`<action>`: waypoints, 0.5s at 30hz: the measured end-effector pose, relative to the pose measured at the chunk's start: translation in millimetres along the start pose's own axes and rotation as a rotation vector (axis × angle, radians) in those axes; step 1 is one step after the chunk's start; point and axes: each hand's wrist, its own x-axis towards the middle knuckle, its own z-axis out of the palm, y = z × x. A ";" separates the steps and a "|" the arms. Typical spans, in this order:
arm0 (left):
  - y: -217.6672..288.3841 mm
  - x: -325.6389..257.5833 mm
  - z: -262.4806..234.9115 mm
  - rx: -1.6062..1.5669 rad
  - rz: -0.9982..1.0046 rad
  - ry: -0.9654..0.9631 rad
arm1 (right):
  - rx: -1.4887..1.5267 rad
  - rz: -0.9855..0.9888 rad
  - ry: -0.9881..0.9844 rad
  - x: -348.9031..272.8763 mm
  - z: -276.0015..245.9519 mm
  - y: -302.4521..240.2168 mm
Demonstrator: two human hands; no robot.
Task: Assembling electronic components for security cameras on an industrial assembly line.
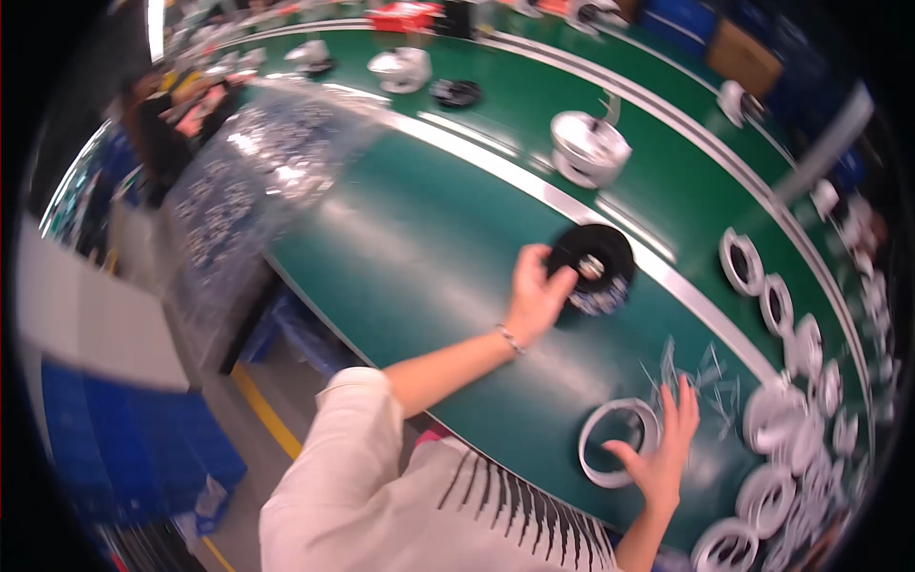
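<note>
Holding the black round part (602, 250) is what my left hand (537, 291) does, with my thumb on its face and my other fingers mostly hidden. The part is over the green table (419, 276), near the pale strip (519, 179). My right hand (664, 459) is spread wide, and I see nothing in its grip. It is by a white ring (589, 452) on the table, with my thumb over the hole. I think this is the step of getting both parts in hand, one held and one not picked up yet. Picking up the ring would call for closing my right fingers on its rim, clear of the thin see-through bits (710, 381) just past it. I cannot tell if I touch the ring. The black part's back is hidden, its shiny patch (599, 304) is blurry, and my right arm (645, 541) is cut off below
</note>
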 end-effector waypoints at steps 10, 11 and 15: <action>15.7 -11.5 -3.0 -0.101 -0.124 -0.116 | -0.019 0.187 -0.336 -11.1 21.9 -36.6; 16.4 -12.1 -4.1 -0.125 -0.128 -0.112 | 0.000 0.144 -0.331 -12.5 23.4 -33.3; 14.6 -20.3 0.7 -0.234 -0.188 -0.128 | 0.550 0.164 0.123 -1.1 35.4 -21.8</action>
